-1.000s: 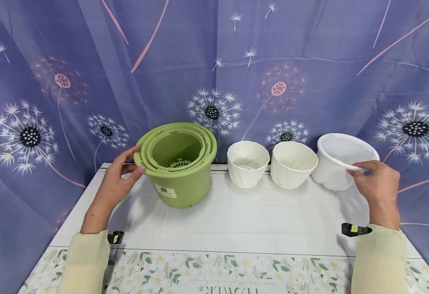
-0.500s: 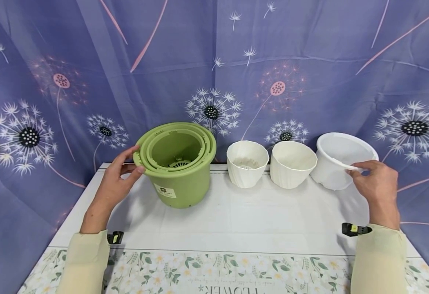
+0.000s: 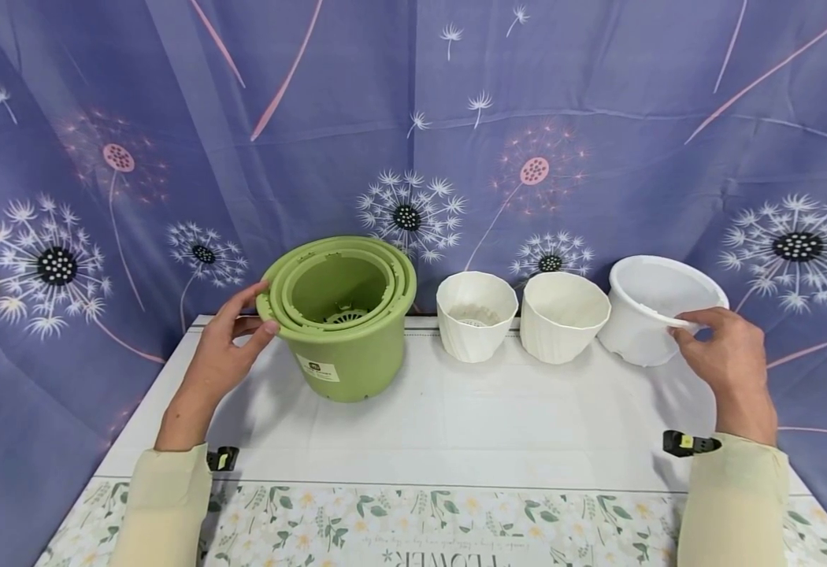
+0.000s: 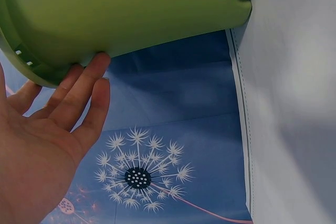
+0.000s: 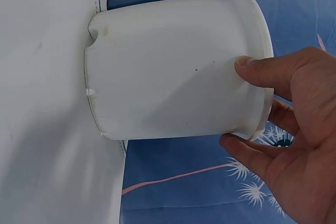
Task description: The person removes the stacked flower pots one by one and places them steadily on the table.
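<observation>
both hands are at the ends of a row of pots along the far edge of the worktop (image 3: 456,425). the left hand (image 3: 225,350) rests against the green pot (image 3: 346,346) near the far-left corner, thumb over the rim and fingers (image 4: 79,90) fairly straight under the lip — touching and steadying it, not wrapped round it. the right hand (image 3: 728,362) pinches the rim of the large white pot (image 3: 643,311) near the far-right corner, thumb on the outer wall, fingers curled under the flange. this looks like the grasping step, both pots taken hold of but not lifted; a next move would call for a firmer grip on the green one, since its lip is wide. the green pot is matte plastic, round and slightly tapered, with nested inner rings, a slotted drain disc at the bottom and a pale label on its side. the large white pot is smooth, thin-walled, with a flared rim and notched foot. between them stand two small white pots (image 3: 476,315) (image 3: 562,316) with faceted, twisted sides — just beside each other, untouched.
</observation>
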`<state>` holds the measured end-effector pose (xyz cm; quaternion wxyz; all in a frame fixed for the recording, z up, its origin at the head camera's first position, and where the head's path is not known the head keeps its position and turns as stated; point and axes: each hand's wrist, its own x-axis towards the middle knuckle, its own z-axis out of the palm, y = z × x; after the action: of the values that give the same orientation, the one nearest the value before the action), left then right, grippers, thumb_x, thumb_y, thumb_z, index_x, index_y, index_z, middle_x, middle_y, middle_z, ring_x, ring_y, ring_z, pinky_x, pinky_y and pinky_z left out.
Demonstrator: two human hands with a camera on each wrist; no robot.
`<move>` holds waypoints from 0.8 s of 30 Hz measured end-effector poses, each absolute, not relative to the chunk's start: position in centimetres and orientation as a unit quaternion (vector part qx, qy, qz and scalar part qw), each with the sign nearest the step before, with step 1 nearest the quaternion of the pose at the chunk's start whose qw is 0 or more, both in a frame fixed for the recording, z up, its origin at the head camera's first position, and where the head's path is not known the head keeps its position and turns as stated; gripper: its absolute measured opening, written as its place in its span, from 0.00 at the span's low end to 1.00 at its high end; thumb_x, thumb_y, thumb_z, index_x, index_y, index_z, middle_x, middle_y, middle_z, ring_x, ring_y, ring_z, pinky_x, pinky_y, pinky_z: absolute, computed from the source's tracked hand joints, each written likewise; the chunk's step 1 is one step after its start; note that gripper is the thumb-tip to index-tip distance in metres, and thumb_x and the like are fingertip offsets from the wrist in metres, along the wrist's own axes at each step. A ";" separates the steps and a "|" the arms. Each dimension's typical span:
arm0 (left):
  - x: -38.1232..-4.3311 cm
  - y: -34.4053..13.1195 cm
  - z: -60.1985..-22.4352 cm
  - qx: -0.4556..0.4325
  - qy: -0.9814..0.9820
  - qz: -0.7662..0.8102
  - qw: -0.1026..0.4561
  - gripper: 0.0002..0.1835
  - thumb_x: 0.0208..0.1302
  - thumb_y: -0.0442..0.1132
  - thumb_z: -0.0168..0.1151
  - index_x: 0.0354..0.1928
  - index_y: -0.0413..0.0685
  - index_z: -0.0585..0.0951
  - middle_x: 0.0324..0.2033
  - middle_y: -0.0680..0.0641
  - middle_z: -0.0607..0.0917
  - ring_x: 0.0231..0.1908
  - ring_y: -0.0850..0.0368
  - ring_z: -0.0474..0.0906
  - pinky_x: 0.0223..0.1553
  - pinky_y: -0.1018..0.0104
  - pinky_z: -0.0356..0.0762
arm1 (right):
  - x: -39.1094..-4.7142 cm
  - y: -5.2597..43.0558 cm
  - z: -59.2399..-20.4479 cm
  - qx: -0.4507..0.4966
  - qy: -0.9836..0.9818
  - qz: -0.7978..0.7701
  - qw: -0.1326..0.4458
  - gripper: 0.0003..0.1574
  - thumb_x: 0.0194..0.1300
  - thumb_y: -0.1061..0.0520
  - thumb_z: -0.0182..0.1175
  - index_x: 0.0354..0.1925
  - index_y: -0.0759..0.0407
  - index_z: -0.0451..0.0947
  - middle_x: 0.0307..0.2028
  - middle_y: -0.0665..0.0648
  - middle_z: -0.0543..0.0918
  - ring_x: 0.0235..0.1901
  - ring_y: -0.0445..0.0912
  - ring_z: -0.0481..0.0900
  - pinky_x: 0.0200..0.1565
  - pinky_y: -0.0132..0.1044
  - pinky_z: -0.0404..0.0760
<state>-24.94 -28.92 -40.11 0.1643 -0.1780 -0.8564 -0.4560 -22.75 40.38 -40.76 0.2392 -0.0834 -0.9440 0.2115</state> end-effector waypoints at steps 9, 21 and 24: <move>-25.0 -28.9 -40.2 -0.182 -0.855 -0.457 0.166 0.34 0.80 0.42 0.62 0.83 0.57 0.63 0.65 0.39 0.76 0.51 0.77 0.78 0.51 0.83 0.75 | -22.4 40.6 -40.1 -0.074 -0.951 0.217 0.209 0.23 0.72 0.55 0.66 0.59 0.66 0.83 0.62 0.80 0.78 0.60 0.78 0.72 0.53 0.73 0.72; -25.0 -29.0 -40.2 -0.181 -0.857 -0.454 0.165 0.34 0.80 0.42 0.62 0.83 0.59 0.63 0.66 0.40 0.76 0.51 0.77 0.78 0.51 0.83 0.76 | -21.8 40.7 -39.1 -0.063 -0.953 0.217 0.202 0.23 0.72 0.54 0.67 0.58 0.67 0.83 0.62 0.81 0.76 0.62 0.78 0.70 0.56 0.75 0.69; -25.0 -29.1 -40.3 -0.179 -0.857 -0.454 0.164 0.34 0.80 0.42 0.62 0.83 0.59 0.63 0.66 0.40 0.76 0.51 0.77 0.78 0.50 0.83 0.76 | -21.7 40.6 -38.9 -0.062 -0.954 0.211 0.206 0.24 0.72 0.53 0.67 0.58 0.69 0.82 0.60 0.82 0.76 0.60 0.79 0.70 0.55 0.75 0.68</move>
<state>-24.98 -29.05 -40.26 0.1638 -0.1794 -0.8573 -0.4539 -21.68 40.64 -38.87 0.2060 -0.0624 -0.9536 0.2106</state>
